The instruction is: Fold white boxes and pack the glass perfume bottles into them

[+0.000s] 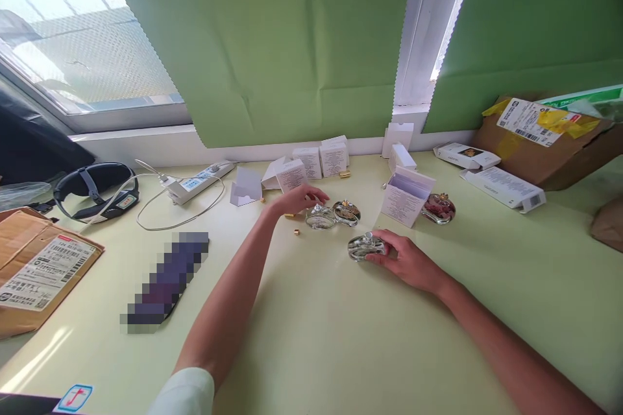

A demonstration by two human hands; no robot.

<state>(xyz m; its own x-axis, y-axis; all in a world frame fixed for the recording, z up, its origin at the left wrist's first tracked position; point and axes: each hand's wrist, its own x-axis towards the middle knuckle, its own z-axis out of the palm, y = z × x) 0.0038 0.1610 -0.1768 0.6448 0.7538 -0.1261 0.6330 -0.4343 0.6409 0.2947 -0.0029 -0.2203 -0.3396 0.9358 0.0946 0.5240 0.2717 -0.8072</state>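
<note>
My right hand point(406, 260) grips a clear glass perfume bottle point(363, 248) by its right side, on the front middle of the table. The bottle's silver neck shows without a cap. Further back, my left hand point(302, 200) hovers with fingers reaching out over another clear perfume bottle point(320, 218). Whether its fingertips touch that bottle, I cannot tell. Right beside it stands a perfume bottle with a dark, patterned look point(347, 213). A small gold cap point(296, 232) lies in front of my left hand, and another gold piece point(290, 215) is partly hidden under the hand.
An open white box point(406, 198) stands beside a reddish bottle point(440, 209). Several white boxes point(333, 159) line the back. At left are a power strip point(199, 183), a head strap point(95, 191), a pixelated dark object point(168, 282) and a parcel point(48, 266). A carton point(549, 149) sits right.
</note>
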